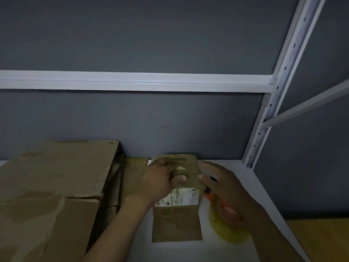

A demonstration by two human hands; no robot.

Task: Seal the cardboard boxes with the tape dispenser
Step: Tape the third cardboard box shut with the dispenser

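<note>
Small box: stands on the white shelf.
Left hand: grips the small box's top, thumb on the top face.
Right hand: just right of the small box, over the tape dispenser; I cannot tell its grip.
Large boxes: left of the small box.
Progress: no strip discernible on the small box; I judge taping not yet begun.

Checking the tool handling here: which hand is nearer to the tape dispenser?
Right. The right hand holds the tape dispenser by its handle, beside the small box. The left hand grips the top of that box, apart from the dispenser.
</note>
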